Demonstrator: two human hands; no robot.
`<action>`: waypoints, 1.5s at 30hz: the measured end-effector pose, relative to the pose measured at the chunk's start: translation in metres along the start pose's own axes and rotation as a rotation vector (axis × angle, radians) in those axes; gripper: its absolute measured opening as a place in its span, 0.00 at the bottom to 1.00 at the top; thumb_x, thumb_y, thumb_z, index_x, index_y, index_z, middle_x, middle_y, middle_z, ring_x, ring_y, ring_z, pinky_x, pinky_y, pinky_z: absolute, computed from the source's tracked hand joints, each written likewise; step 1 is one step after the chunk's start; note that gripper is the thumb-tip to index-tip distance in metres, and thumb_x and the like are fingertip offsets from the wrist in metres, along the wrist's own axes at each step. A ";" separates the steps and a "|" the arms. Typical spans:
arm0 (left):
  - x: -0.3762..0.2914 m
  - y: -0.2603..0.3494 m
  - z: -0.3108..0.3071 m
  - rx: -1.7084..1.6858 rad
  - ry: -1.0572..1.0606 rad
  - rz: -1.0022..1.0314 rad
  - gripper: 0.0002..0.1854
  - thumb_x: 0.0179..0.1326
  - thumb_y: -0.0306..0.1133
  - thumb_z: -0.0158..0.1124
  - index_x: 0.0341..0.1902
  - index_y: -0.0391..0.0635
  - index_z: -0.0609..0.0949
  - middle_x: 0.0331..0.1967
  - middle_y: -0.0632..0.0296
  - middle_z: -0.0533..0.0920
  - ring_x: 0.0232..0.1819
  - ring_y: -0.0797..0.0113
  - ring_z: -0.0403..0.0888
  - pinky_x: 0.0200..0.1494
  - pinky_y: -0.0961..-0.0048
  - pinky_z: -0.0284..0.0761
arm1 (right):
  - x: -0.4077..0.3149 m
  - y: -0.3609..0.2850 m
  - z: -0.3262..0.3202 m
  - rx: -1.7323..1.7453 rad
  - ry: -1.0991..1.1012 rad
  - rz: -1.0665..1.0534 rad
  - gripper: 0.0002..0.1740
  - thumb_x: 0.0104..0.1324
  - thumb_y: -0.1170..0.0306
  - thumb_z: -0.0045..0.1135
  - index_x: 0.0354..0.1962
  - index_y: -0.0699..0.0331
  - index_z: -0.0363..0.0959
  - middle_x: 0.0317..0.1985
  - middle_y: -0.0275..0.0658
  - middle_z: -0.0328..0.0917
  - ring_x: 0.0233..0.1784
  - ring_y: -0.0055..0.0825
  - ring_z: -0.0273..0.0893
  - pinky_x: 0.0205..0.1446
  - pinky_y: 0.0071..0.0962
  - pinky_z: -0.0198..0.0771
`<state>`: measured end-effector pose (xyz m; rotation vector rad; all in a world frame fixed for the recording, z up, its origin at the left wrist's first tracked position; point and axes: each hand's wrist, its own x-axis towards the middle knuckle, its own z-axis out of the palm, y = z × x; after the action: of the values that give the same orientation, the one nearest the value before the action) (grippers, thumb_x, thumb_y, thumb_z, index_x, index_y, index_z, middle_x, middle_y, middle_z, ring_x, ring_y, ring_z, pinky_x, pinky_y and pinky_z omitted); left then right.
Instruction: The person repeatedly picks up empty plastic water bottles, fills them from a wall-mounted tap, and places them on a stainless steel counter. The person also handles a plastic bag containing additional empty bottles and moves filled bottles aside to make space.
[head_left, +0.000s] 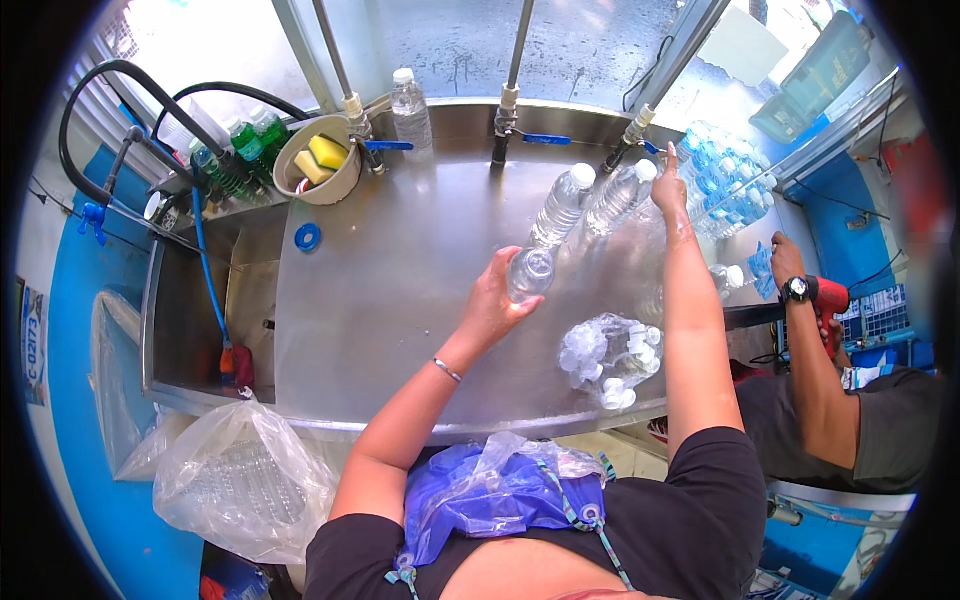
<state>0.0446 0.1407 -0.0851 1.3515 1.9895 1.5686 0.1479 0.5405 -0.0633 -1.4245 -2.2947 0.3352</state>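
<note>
My left hand is closed around a small clear plastic bottle, held tilted above the steel counter. My right arm is stretched forward. My right hand is at the blue valve lever of the right-hand tap, one finger pointing up; whether it grips the lever is hard to see. Just left of that hand stand two white-capped bottles, one nearer and one farther. A clear bag of white caps lies between my arms.
A co-worker's hand is at a blue-labelled bottle; their other hand holds a red heat gun. Packed bottles stand behind. At left are a sponge bowl, a sink and a bag of bottles. Another tap rises mid-counter.
</note>
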 end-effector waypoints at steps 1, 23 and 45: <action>-0.001 -0.003 0.001 -0.009 0.005 0.016 0.41 0.45 0.37 0.77 0.60 0.46 0.64 0.52 0.49 0.76 0.54 0.51 0.78 0.54 0.61 0.74 | -0.004 -0.001 -0.001 -0.011 0.034 -0.007 0.50 0.56 0.70 0.54 0.72 0.44 0.37 0.51 0.52 0.77 0.49 0.55 0.77 0.52 0.46 0.71; -0.057 0.067 -0.061 -1.302 -0.815 -0.472 0.39 0.38 0.39 0.75 0.56 0.34 0.73 0.42 0.51 0.82 0.45 0.55 0.83 0.39 0.62 0.83 | -0.285 -0.171 -0.066 2.343 -0.779 -0.380 0.15 0.69 0.68 0.52 0.51 0.60 0.76 0.52 0.46 0.77 0.61 0.45 0.72 0.66 0.44 0.64; -0.112 0.087 -0.125 -1.497 -1.114 -0.594 0.40 0.41 0.46 0.75 0.54 0.31 0.72 0.36 0.51 0.81 0.31 0.60 0.84 0.34 0.64 0.83 | -0.311 -0.185 -0.138 0.884 -0.375 -0.976 0.23 0.71 0.56 0.41 0.30 0.70 0.69 0.27 0.38 0.70 0.31 0.24 0.66 0.36 0.26 0.61</action>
<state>0.0605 -0.0265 0.0016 0.5454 0.1979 1.0253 0.1870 0.1773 0.0661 0.2166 -2.2945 1.1372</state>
